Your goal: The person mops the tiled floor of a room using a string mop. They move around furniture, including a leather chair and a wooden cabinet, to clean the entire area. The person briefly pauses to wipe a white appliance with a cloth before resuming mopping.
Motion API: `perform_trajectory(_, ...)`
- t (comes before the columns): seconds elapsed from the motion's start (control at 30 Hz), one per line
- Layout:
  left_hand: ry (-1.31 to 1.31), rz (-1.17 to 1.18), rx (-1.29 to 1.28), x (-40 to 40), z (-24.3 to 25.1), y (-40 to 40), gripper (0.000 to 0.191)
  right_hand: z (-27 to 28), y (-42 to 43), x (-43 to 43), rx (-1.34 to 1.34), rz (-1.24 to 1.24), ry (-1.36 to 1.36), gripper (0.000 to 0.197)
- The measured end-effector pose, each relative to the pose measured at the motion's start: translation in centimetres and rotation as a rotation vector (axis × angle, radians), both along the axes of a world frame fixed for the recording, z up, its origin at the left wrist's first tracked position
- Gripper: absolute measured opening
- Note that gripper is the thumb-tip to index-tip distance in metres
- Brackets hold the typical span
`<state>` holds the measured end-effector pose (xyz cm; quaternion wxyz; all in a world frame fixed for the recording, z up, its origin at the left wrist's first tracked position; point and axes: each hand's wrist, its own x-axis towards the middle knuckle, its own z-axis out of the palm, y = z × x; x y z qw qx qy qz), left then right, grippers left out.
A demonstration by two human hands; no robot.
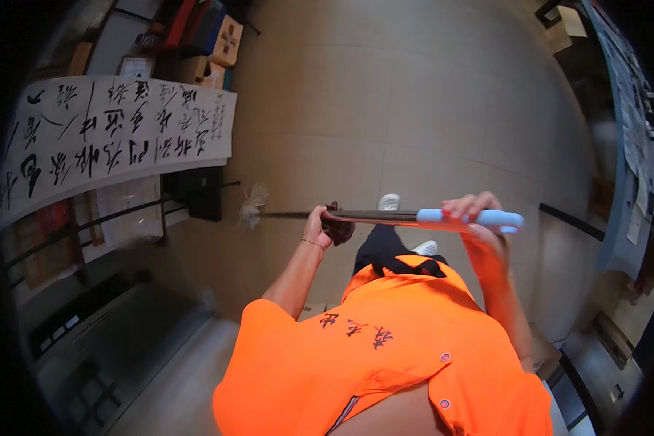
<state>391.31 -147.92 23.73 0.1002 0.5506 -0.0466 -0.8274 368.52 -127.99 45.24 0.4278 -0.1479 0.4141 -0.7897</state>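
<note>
A long mop lies across my view, its pale string head (253, 206) low at the left and its dark shaft (384, 216) running right to a light blue handle grip (436, 217). My right hand (482, 215) wraps around the blue grip near its end. Partway down the shaft, my left hand (320, 224), with a bracelet at the wrist, closes on the mop at a dark brown piece (340, 228). Whether that piece is cloth or plastic I cannot tell. The strings seem to be near the floor; contact is unclear.
Pale tiled floor (327, 98) stretches ahead. At the left, a calligraphy sheet (185, 125) hangs over a table edge, near boxes (226, 41) and a black metal bar (196, 191). A table with a grey-blue cover (621, 218) and papers borders the right.
</note>
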Motion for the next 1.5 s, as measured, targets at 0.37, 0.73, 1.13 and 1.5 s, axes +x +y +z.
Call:
perform_trajectory(0.37,-0.076,0.028,-0.102,-5.7,-3.5,-4.3,0.055,3.4,-0.1,2.2,0.009,0.508,0.697,0.018)
perform_trajectory(0.73,-0.061,-0.818,-0.058,-21.6,-9.5,13.1,0.059,2.2,22.3,5.1,0.352,-0.197,0.522,0.018)
perform_trajectory(1.13,0.165,-1.378,0.164,-26.1,-5.1,53.2,0.031,8.8,43.7,18.2,0.906,-0.594,0.807,0.021)
perform_trajectory(1.5,0.258,-1.468,0.356,-15.5,0.9,68.1,0.029,13.7,48.9,24.0,0.95,-0.683,0.85,0.021)
